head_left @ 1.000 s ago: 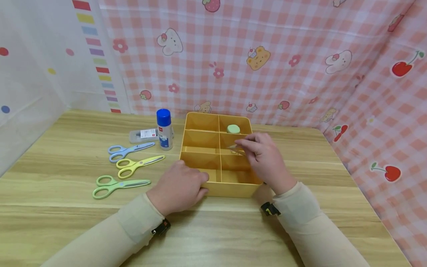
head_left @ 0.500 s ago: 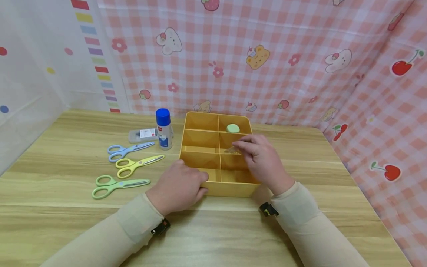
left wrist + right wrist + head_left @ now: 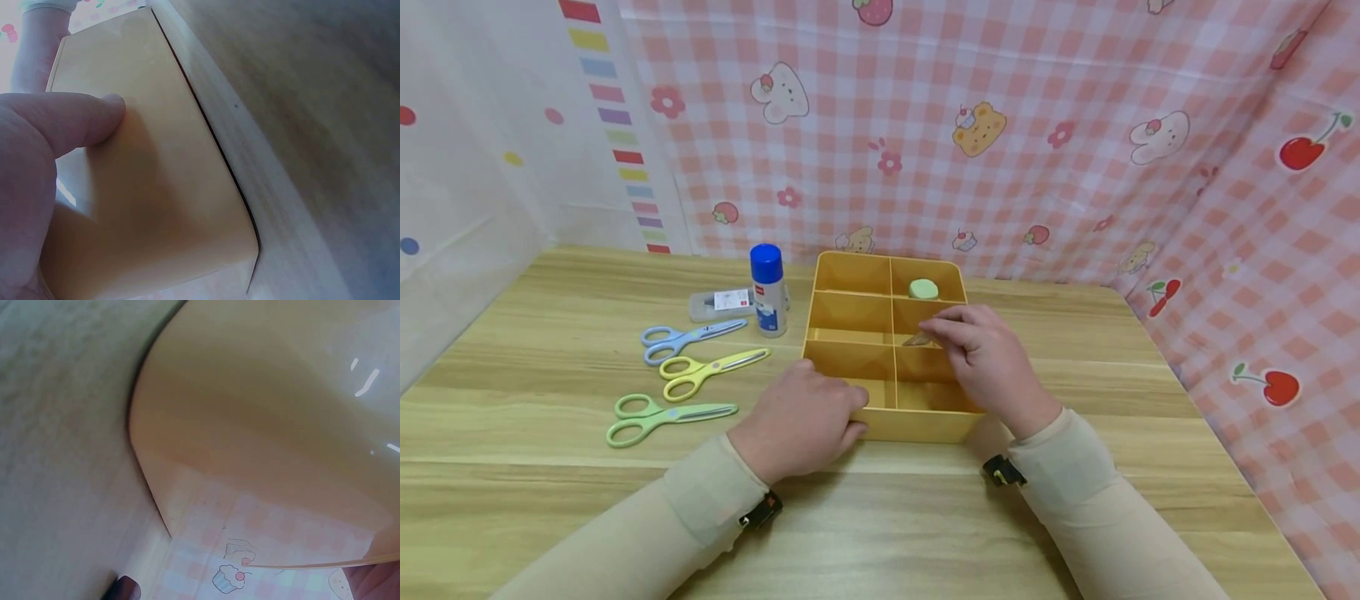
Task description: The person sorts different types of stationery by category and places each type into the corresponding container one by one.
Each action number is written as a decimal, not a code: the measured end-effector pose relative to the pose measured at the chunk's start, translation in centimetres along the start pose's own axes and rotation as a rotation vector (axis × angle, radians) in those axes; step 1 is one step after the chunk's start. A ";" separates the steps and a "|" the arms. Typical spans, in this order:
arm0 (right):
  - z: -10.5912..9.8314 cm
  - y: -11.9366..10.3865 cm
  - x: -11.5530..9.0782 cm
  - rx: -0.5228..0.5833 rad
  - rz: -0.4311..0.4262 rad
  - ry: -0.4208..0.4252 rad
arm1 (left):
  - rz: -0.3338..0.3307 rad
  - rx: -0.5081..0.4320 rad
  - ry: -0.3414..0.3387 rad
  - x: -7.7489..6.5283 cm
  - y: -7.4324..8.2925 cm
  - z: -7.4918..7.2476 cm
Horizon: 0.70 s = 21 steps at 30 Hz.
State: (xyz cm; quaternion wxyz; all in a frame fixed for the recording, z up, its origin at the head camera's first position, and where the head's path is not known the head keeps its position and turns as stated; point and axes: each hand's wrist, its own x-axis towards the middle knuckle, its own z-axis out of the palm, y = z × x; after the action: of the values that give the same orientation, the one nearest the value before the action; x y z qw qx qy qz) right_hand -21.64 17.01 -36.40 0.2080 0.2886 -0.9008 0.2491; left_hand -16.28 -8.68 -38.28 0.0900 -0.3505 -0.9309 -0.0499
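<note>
Left fingers (image 3: 858,397) grip the open box's near edge (image 3: 917,414); right fingers (image 3: 953,327) apparently pinch something (image 3: 917,340).

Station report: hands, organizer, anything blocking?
Left hand grips organizer at front. Right hand over right-middle compartment, hold unclear. Organizer on table, nothing evident blocking; blue-capped bottle left of it.

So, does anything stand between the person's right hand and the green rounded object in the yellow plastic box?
Yes: the yellow plastic divider in front of the green rounded object. The right hand is on its near side; nothing else visible stands between.
</note>
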 end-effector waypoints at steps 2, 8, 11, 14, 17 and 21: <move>0.0 0.0 0.0 0.001 -0.001 0.001 | 0.001 0.002 0.000 0.0 0.0 0.0; 0.2 0.2 0.0 0.002 -0.009 0.006 | 0.003 0.006 0.000 0.0 0.0 0.0; 0.1 0.2 0.0 0.006 -0.002 0.001 | 0.004 0.008 0.003 0.0 0.0 0.0; 0.1 0.1 0.0 0.011 0.006 -0.007 | 0.006 0.010 0.004 0.0 0.0 0.0; 0.0 0.1 0.0 0.011 0.009 -0.011 | 0.003 0.008 0.000 0.0 0.0 0.0; 0.1 0.1 0.0 0.008 0.014 -0.015 | 0.001 0.007 -0.006 0.1 0.0 0.1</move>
State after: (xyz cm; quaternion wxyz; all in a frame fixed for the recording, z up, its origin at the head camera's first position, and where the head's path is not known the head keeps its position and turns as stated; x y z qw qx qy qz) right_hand -21.77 17.04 -36.48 0.1982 0.2849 -0.9034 0.2518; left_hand -16.35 -8.63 -38.33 0.0884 -0.3510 -0.9311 -0.0457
